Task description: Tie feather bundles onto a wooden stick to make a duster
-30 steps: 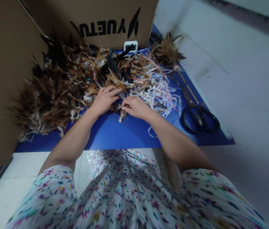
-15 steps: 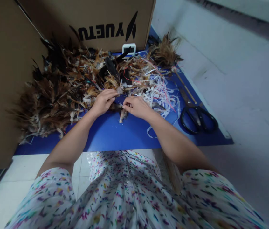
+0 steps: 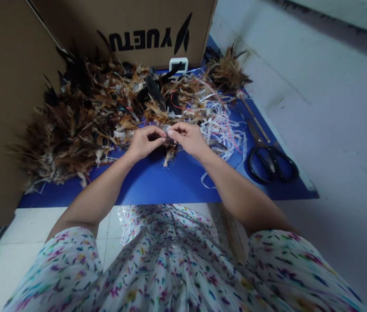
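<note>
Both hands meet above the blue table top [image 3: 167, 186], with fingertips almost touching. My left hand [image 3: 145, 142] pinches thumb against forefinger at a small greyish feather tuft [image 3: 167, 129]. From the other side, my right hand [image 3: 188, 138] has its thumb and fingers closed on the same tuft; the fingers hide most of it. Just below them lies a small brown feather bundle [image 3: 169, 156] with a pale end. Beyond the hands spreads a large heap of brown and black feathers [image 3: 82, 117].
Tangled white and pink plastic strings [image 3: 221, 123] lie right of my hands. Black-handled scissors [image 3: 271, 164] rest near the right edge, beside a thin stick [image 3: 254, 117] with a feather head [image 3: 228, 71]. Behind stand a small white digital device [image 3: 178, 65] and cardboard boxes [image 3: 151, 21].
My left hand has turned and its thumb and forefinger now pinch. My right hand has moved up slightly, so the fingertips have come together over the tuft.
</note>
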Demonstrator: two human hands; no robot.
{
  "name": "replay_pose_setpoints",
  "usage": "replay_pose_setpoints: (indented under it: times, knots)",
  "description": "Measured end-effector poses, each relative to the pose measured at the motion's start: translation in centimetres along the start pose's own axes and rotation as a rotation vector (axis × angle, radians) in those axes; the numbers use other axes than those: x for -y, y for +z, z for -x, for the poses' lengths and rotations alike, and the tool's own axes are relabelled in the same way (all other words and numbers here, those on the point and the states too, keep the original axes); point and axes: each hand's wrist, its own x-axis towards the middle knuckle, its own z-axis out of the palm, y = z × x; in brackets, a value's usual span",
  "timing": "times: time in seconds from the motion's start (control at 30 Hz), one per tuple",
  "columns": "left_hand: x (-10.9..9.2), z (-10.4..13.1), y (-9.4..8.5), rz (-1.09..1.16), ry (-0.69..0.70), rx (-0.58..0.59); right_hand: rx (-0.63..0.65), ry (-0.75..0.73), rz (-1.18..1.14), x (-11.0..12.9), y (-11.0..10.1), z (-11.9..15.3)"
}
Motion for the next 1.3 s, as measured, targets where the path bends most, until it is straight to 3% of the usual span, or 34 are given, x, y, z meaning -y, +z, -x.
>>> replay_pose_setpoints:
  times: [0.2,0.53,0.9,1.3]
  knots:
    - [0.2,0.2,0.4,0.073,-0.008,0.038,0.017,0.05,-0.068,0.1,0.1,0.0]
    - [0.6,0.1,0.1,-0.036,0.033,0.023,-0.101,0.084,-0.169,0.3,-0.5,-0.3]
    - [0.4,-0.1,-0.4,-0.176,0.094,-0.025,-0.145,0.136,-0.305,0.7,-0.9,-0.4]
    - [1.2,-0.6,-1.4,-0.326,0.018,-0.261,-0.207,0.17,-0.373,0.9,-1.5,-0.5]
